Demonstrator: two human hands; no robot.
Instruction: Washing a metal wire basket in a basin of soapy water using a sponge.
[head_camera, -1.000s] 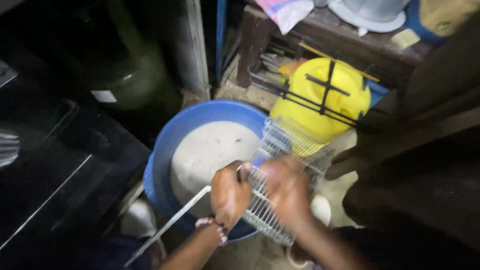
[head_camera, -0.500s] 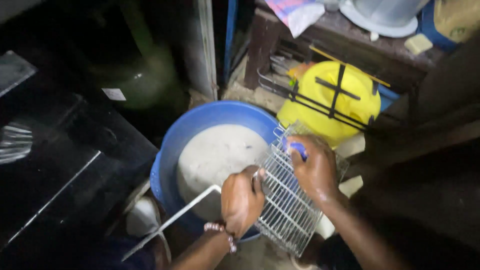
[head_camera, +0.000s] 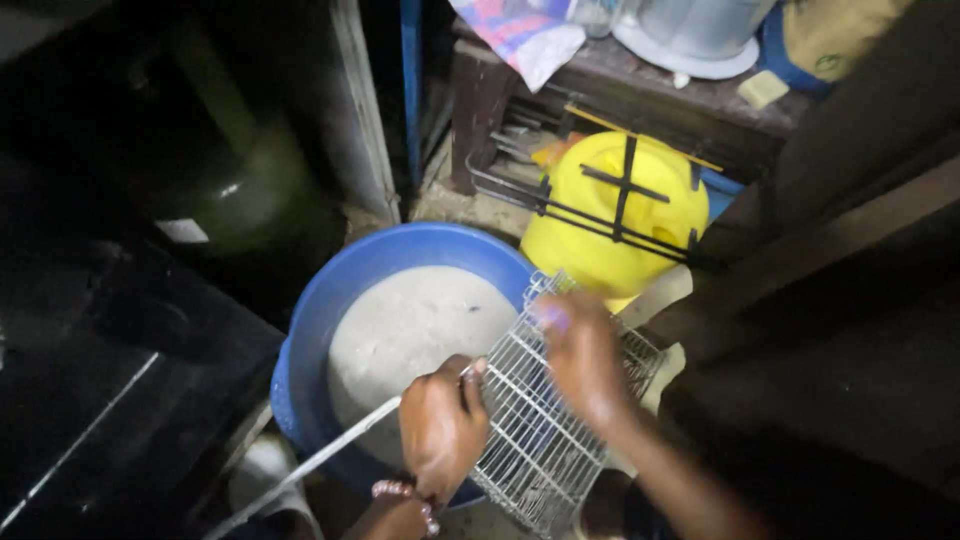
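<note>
A wire grill rack (head_camera: 545, 420) lies tilted over the right rim of a blue plastic basin (head_camera: 330, 300) that holds cloudy grey water (head_camera: 410, 330). The left hand (head_camera: 440, 430) is clamped on the rack's near left edge, fingers curled over the wire, a beaded bracelet (head_camera: 400, 492) at the wrist. The right hand (head_camera: 585, 355) presses on the rack's upper face, blurred, and seems to grip something small and bluish against the wire; whether it is closed I cannot tell. The hands are near each other but apart. A long pale rod (head_camera: 310, 465) runs from the left hand down toward the near left. Just beyond the rack sits a yellow jerrycan (head_camera: 610, 215) with a black metal frame across it. A dark green gas cylinder (head_camera: 225, 175) stands far left.
</note>
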